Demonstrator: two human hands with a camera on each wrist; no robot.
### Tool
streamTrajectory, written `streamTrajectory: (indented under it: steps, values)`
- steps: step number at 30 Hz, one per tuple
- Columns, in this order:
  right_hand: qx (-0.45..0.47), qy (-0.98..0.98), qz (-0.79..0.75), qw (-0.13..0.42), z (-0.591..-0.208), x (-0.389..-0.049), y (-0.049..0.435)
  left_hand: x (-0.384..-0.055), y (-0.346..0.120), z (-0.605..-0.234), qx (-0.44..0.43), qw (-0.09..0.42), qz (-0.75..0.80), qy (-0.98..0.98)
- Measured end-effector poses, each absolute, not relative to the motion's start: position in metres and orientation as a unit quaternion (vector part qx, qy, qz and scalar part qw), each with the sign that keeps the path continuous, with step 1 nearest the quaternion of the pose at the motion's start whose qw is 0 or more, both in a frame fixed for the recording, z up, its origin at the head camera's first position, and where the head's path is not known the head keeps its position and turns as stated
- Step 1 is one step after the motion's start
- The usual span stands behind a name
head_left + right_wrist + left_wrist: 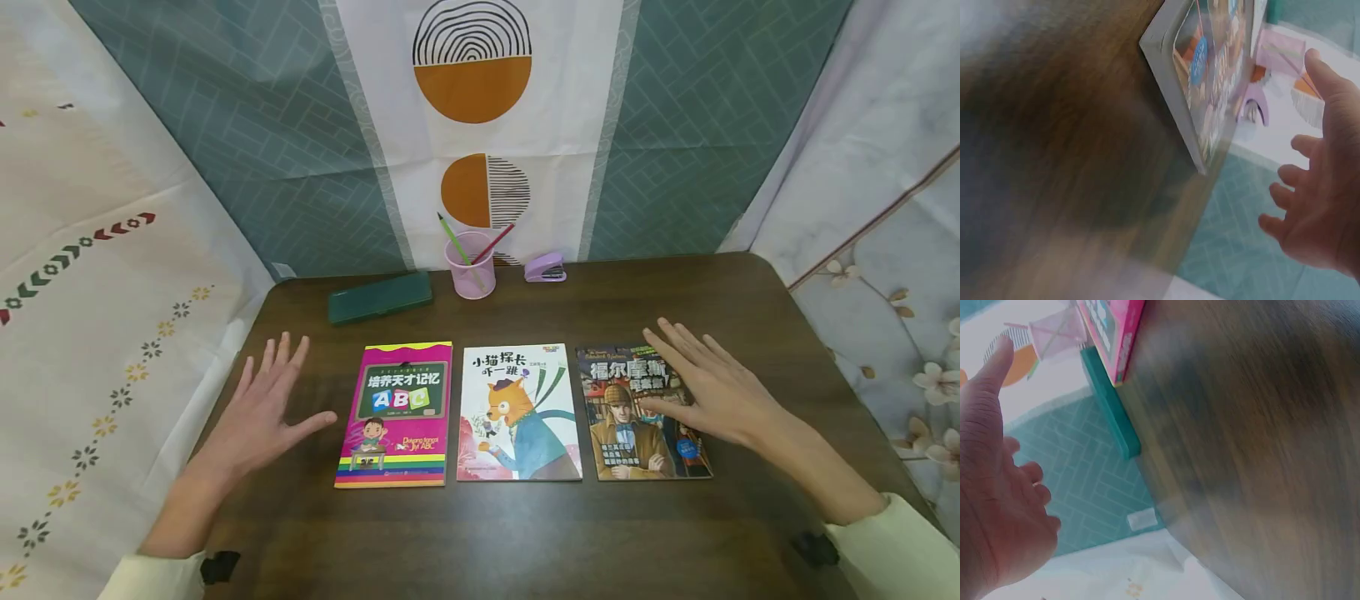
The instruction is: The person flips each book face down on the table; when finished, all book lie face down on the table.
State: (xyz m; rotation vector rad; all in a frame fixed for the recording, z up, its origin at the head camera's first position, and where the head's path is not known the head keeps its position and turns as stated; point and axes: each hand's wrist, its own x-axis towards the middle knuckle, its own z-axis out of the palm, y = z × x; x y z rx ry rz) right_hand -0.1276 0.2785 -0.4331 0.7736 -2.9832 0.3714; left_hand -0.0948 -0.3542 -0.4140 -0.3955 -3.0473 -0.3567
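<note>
Three books lie side by side on a dark wooden table [510, 542]. On the left is a pink ABC book [397, 417], in the middle a white book with a cartoon cat [517, 417], on the right a dark detective book [626, 425]. My left hand [258, 417], fingers spread, hovers left of the pink book and holds nothing. Over the right part of the detective book my right hand [712, 392] is held with fingers spread, hiding some of its cover. The right wrist view shows that hand [1329, 187] apart from the book.
Along the back edge are a green pencil case [381, 298], a pink cup [471, 271] with a green and a red pencil, and a purple stapler [545, 267]. Patterned cloth [292, 125] hangs behind the table, with pale cloth at both sides.
</note>
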Motion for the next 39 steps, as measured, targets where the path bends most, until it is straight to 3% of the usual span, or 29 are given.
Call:
streamTrajectory:
  steps: [13,21,28,39]
  values:
    - [0.330,-0.930,0.159,-0.001,-0.430,-0.173,0.217,-0.079,-0.383,-0.413,-0.060,-0.030,-0.263,-0.962]
    - [0.336,-0.906,0.241,-0.093,-0.431,-0.199,0.173,-0.068,-0.389,-0.421,-0.056,-0.058,-0.295,-0.952]
    - [0.361,-0.896,0.232,-0.113,-0.436,-0.217,0.129,-0.060,-0.386,-0.431,-0.054,-0.070,-0.328,-0.941]
    - [0.386,-0.859,0.274,-0.195,-0.444,-0.240,0.069,-0.050,-0.369,-0.453,-0.081,-0.096,-0.360,-0.925]
